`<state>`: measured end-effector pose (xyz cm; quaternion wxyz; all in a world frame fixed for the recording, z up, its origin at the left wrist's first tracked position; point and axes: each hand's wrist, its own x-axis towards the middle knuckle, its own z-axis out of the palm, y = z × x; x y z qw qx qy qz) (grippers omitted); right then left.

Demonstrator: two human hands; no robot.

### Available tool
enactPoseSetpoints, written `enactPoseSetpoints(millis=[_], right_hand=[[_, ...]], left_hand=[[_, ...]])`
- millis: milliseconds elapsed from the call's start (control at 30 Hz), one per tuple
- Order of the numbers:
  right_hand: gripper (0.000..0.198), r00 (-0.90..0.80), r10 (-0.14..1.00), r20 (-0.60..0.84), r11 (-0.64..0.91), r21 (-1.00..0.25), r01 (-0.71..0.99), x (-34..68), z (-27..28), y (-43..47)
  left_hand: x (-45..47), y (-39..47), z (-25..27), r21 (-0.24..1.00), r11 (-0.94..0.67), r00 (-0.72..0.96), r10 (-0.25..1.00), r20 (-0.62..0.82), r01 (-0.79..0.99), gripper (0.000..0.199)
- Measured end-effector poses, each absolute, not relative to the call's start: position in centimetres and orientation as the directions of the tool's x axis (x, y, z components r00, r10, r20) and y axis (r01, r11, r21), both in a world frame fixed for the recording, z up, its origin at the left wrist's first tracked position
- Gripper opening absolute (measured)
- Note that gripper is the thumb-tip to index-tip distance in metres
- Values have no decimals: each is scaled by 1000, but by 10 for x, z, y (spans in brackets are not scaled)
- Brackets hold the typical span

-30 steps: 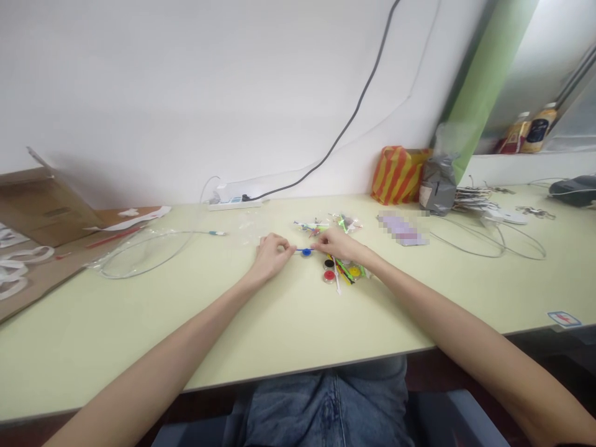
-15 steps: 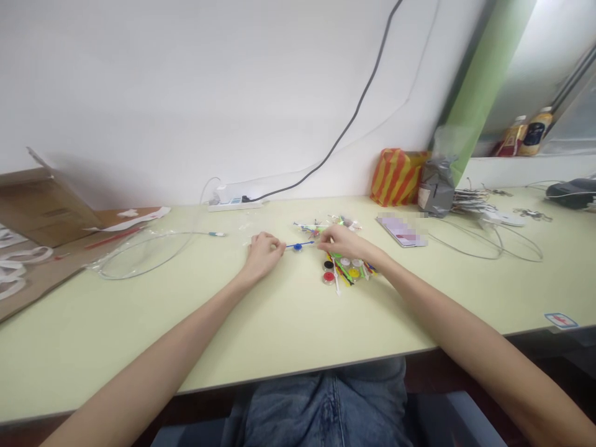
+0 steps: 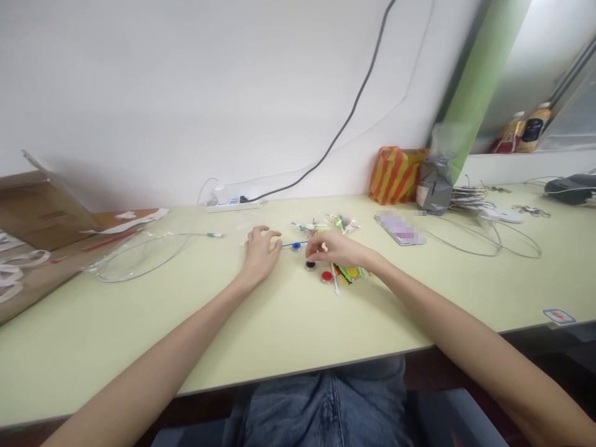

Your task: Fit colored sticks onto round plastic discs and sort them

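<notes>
My left hand (image 3: 261, 251) rests palm down on the table with its fingers spread, holding nothing. Just beyond its thumb lies a thin blue rod (image 3: 287, 245), with a blue round disc (image 3: 296, 247) at its middle. Pinched in the fingertips of my right hand (image 3: 333, 248) is a black round disc (image 3: 310, 266) with a clear rim, low over the table. Below that hand are a red disc (image 3: 326, 277), a white arrow-shaped piece (image 3: 336, 285), a yellow disc (image 3: 352, 273) and several coloured strips, partly hidden.
Farther back lie clear bags with colourful pieces (image 3: 344, 223). A phone (image 3: 401, 228), a striped bag (image 3: 395, 176) and a grey bag (image 3: 436, 186) are to the right. A coiled cable (image 3: 161, 264) and an open cardboard box (image 3: 46, 205) are at left; a power strip (image 3: 235, 204) lies by the wall.
My left hand has let go of the blue rod's end and spread its fingers. My right hand has come down and nearer, and the black disc has shifted left in its fingertips.
</notes>
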<state>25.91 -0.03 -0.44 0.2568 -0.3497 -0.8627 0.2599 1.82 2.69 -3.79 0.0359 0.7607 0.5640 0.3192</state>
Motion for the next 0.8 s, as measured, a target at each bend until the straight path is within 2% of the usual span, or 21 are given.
enactPoseSetpoints(millis=[100,200,300,400,600,700,800], right_hand=[[12,-543,762,353,631,-593,500,264,-1,3],[10,-530,785,320,612,-532,586,279,1,10],[8,-552,810,200,571,-487,661,289,-1,14],[10,-537,833,128,537,-420,732,291,-3,14],[16,-476,863,169,505,-272,819,292,5,11],[17,-448,876,177,481,-283,830,297,8,12],[13,-481,865,145,499,-345,795,300,9,13]], left_hand=[[25,14,-30,379,-470,206,802,561,797,27],[32,1,-23,296,-601,336,717,611,743,19],[37,-7,-20,222,-698,480,655,584,681,16],[38,-9,-22,200,-751,566,619,544,629,12],[38,-8,-24,199,-789,629,591,505,582,9],[39,-9,-23,194,-793,640,588,495,578,8],[39,-9,-22,197,-787,649,600,468,585,7]])
